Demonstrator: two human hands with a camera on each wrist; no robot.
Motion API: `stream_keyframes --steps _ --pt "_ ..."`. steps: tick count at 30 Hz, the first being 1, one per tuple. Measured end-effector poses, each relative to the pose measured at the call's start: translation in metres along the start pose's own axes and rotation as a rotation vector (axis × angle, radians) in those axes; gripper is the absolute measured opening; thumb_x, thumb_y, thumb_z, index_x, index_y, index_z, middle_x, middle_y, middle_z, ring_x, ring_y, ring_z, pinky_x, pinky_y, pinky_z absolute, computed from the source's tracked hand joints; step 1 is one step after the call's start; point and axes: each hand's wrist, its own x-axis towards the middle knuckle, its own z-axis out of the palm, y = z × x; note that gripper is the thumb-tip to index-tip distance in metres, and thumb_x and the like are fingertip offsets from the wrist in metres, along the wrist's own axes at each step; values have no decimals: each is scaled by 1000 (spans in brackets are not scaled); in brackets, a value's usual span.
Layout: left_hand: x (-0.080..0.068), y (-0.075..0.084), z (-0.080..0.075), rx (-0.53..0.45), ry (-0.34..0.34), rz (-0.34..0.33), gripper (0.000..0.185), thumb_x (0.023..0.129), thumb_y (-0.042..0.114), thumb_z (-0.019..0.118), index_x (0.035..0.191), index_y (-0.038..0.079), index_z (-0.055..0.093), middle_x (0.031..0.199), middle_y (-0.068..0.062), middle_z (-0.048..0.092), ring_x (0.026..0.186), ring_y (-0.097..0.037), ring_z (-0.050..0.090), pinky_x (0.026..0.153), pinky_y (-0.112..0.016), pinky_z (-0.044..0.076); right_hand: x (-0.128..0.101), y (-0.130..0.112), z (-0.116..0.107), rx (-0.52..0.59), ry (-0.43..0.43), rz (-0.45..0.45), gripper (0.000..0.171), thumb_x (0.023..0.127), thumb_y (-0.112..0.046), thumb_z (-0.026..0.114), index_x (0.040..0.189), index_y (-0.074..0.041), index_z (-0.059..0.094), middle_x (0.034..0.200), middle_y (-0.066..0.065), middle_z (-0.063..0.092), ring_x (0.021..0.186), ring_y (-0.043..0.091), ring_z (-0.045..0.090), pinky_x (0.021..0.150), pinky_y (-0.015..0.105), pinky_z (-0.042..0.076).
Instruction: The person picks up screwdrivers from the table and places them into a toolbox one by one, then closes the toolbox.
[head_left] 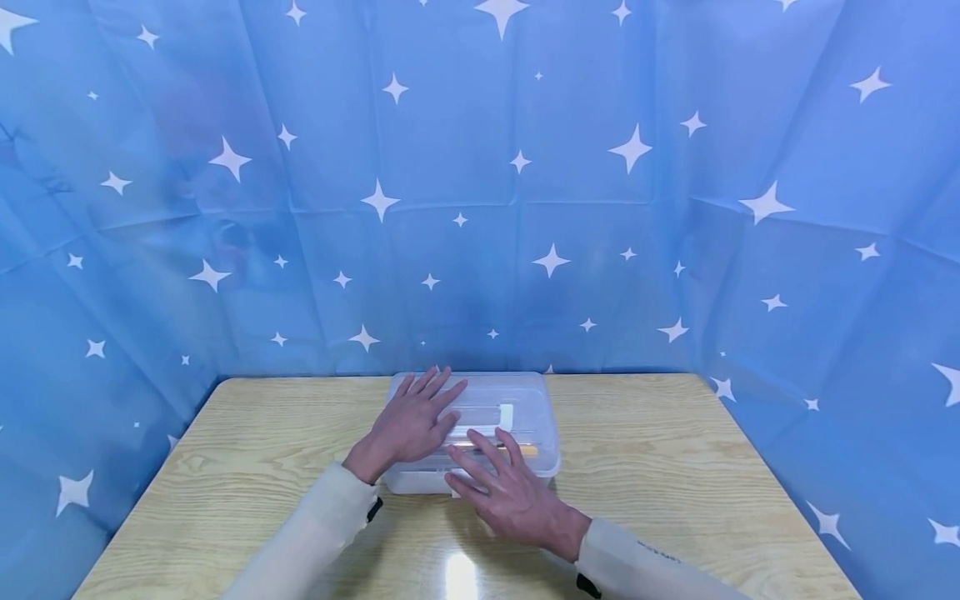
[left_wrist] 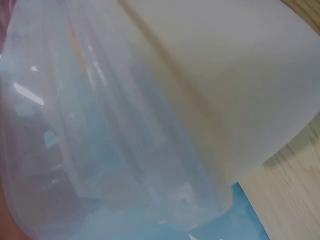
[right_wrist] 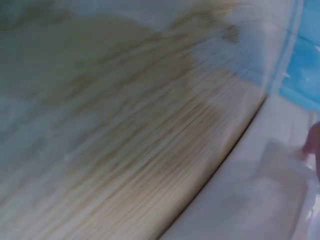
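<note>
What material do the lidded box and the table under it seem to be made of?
The box looks like translucent, frosted plastic: things inside show dimly through its lid, where both hands lie flat. The table shows pale wood grain with a glossy finish that reflects light; whether it is solid wood or laminate cannot be told.

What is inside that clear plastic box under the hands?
Through the lid of the box a white strip and something orange show. The left hand and right hand lie flat on top, covering the rest.
</note>
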Motion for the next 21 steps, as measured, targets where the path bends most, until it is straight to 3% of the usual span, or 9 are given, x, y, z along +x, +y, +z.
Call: stream_keyframes --steps 5,13,21 --pt "0 0 1 2 9 5 53 106 43 37 154 22 37 161 -11 29 151 -33 21 121 -57 14 -1 0 5 -45 12 -12 62 81 -36 78 138 -21 57 156 11 35 142 39 35 107 60 35" --pt "0 1 1 6 7 0 53 106 43 37 155 22 37 161 -10 28 151 -32 21 121 -56 13 -2 1 8 -79 -9 -20 57 87 -22 72 141 -21 52 158 11 33 143 38 34 108 59 35" --pt "0 1 0 12 4 -9 53 106 43 37 155 23 36 162 -9 28 151 -31 20 122 -56 12 -2 1 8 -86 10 -22 49 96 -29 63 142 -21 52 157 10 36 142 38 35 108 58 36"
